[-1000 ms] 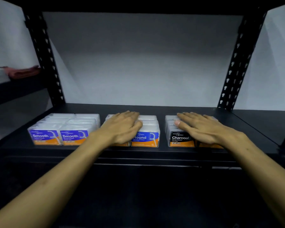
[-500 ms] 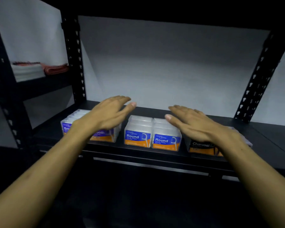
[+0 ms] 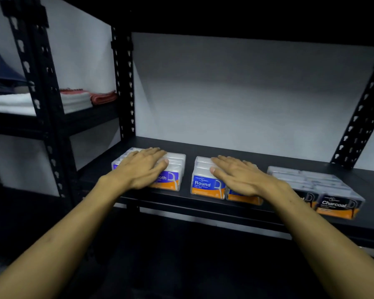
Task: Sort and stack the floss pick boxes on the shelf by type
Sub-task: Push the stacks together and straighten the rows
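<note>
Black metal shelving unit with perforated uprights point(image 3: 125, 83): fills the view; a pale grey wall shows behind it. All places below are given from its black shelf board point(image 3: 235, 151).

Neighbouring black rack point(image 3: 34, 87): left of the shelf board and higher; it carries folded white towels point(image 3: 73, 100) and a folded reddish cloth point(image 3: 103, 96) just to their right.

Left forearm and right forearm: both bare, reaching in from the near edge of the shelf board.

Group of clear plastic floss pick boxes with black and orange "Charcoal" labels point(image 3: 324, 186): right part of the shelf board, near the front edge, labels facing out. No hand touches it.

Group of clear plastic floss pick boxes with blue and orange "Round" labels point(image 3: 205, 180): middle of the shelf board, near the front edge, apart from the groups on either side.

Group of clear plastic floss pick boxes with blue and orange labels ending "ooth" point(image 3: 173, 171): left end of the shelf board, near the front edge; the label is partly hidden.

Right hand point(image 3: 240, 176): lies flat, palm down, fingers spread and extended, on top of the "Round" group; nothing is clasped.

Left hand point(image 3: 143, 169): lies flat, palm down, fingers extended, on top of the left-end group; nothing is clasped.
</note>
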